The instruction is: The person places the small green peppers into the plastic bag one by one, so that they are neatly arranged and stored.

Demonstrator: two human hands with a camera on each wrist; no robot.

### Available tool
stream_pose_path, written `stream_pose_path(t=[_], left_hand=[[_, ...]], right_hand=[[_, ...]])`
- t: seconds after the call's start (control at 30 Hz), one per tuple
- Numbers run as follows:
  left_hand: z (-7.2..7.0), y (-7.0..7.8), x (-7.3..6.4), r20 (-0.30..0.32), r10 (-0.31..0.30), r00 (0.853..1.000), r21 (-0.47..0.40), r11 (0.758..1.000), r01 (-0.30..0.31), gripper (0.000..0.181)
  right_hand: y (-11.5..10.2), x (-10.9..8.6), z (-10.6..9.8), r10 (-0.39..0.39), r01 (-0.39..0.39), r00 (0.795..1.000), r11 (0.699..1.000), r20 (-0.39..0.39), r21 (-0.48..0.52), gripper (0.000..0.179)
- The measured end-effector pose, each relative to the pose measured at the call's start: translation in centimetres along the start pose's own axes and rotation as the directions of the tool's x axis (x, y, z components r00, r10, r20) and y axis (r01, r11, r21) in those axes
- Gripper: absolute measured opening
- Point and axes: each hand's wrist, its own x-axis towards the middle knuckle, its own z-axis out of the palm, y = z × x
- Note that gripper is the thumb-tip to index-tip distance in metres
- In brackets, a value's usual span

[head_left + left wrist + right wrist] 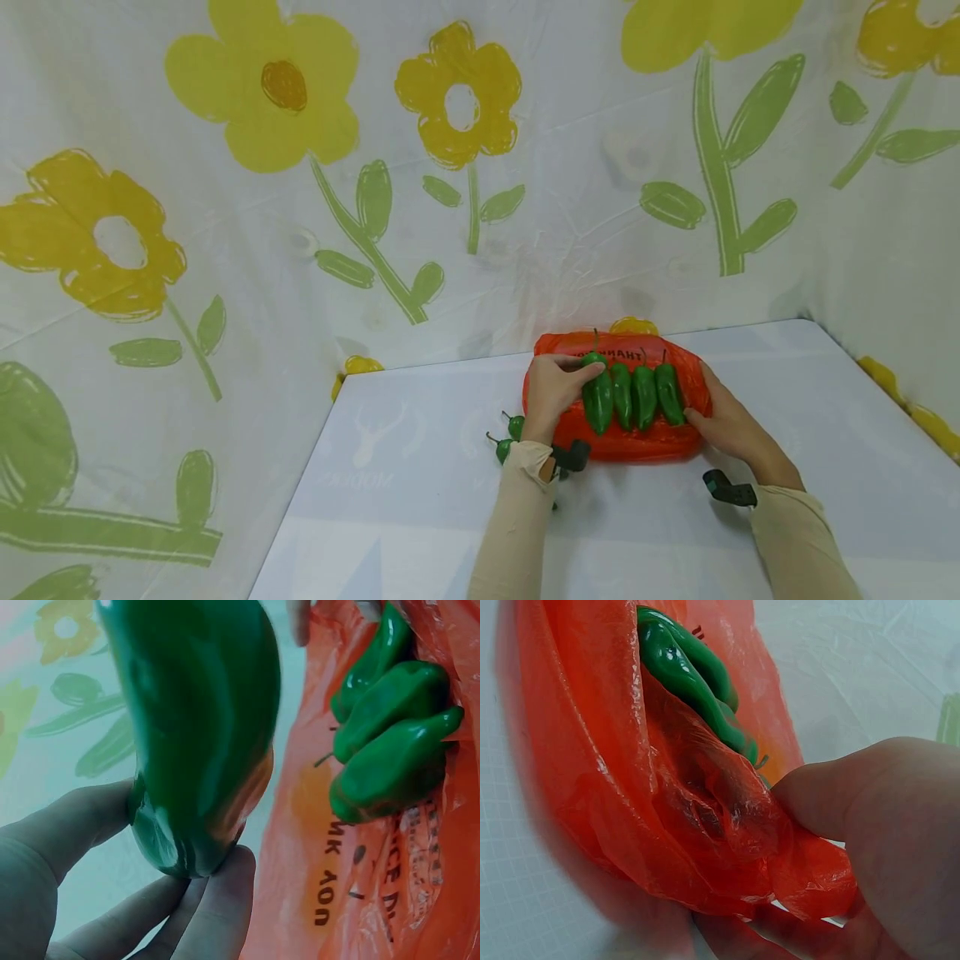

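My left hand (556, 385) pinches a glossy green pepper (199, 735) by its stem end, thumb on one side and fingers on the other. That pepper is held over the left part of a red plastic bag (637, 448), beside a row of three more green peppers (643, 397) lying on the bag. At the bag's right edge, my right hand (723, 421) grips the crumpled plastic between thumb and fingers, as the right wrist view shows. Dark printed lettering shows on the bag in the left wrist view.
Several more green peppers (504, 451) lie on the white table (405, 467) left of the bag, partly hidden behind my left wrist. A white curtain (540, 208) with yellow flowers hangs along the table's back and sides. Each wrist carries a small black camera (729, 489).
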Motion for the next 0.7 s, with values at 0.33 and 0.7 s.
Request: stream_pose_path(t=[0.33, 0.7], left_hand=[[1.2, -0.3, 0.8, -0.030, 0.020, 0.999, 0.075, 0.997, -0.017, 0.033], [2.3, -1.1, 1.8, -0.049, 0.001, 0.999, 0.152, 0.988, 0.006, 0.030]], right_hand=[[0.1, 0.0, 0.0, -0.004, 0.004, 1.000, 1.000, -0.001, -0.007, 0.096], [0.0, 0.0, -0.1, -0.006, 0.006, 1.000, 1.000, 0.001, -0.010, 0.096]])
